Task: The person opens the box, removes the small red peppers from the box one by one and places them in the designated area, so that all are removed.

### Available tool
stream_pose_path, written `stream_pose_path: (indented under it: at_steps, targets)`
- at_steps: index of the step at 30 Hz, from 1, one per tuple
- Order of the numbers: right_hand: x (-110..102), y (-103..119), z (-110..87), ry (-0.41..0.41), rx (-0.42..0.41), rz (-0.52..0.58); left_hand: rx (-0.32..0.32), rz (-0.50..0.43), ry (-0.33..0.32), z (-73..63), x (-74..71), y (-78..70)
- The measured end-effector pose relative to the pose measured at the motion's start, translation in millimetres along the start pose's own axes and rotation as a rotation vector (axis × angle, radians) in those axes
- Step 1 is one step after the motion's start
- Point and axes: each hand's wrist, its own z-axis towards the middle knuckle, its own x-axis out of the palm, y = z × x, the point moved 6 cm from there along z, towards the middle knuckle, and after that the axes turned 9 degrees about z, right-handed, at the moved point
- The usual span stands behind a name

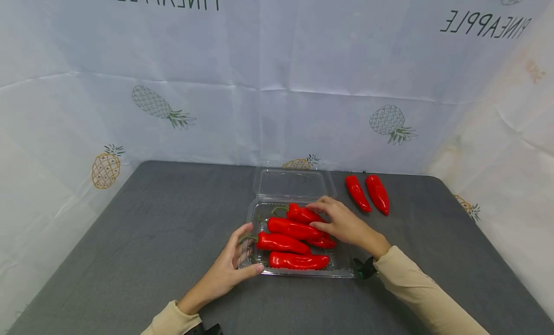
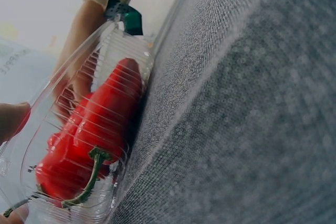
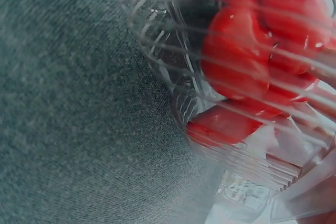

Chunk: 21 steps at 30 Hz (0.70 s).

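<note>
Right hand (image 1: 339, 222), the nearer, grips the rearmost red pepper (image 1: 299, 212) between thumb and fingers inside the clear clamshell (image 1: 344, 260), long axis roughly left-right, stem pointing left from fingertips; left hand's (image 1: 226, 266) spread fingers touch the clamshell's left side.

The left grip (image 1: 226, 269) had its thumb and fingers spread apart; the right grip (image 1: 342, 223) had its thumb below its curved fingers. Beige sleeves (image 1: 424, 287) covered both forearms, angled inward.
</note>
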Motion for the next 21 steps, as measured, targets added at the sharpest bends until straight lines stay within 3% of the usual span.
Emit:
stream_pose_path:
  at_steps: [8,15,21]
  targets:
    - [2.0,-0.7,0.7,0.037,0.044,0.080,-0.002,0.004,0.000,0.3,0.3,0.3]
    - [-1.9,-0.1,-0.3,-0.006,0.002,0.071,-0.026,0.001,-0.005,-0.7,0.5,0.7]
    - [-8.3,2.9,-1.2,-0.039,-0.026,0.073,-0.006,0.004,-0.003,-1.0,0.2,-0.8]
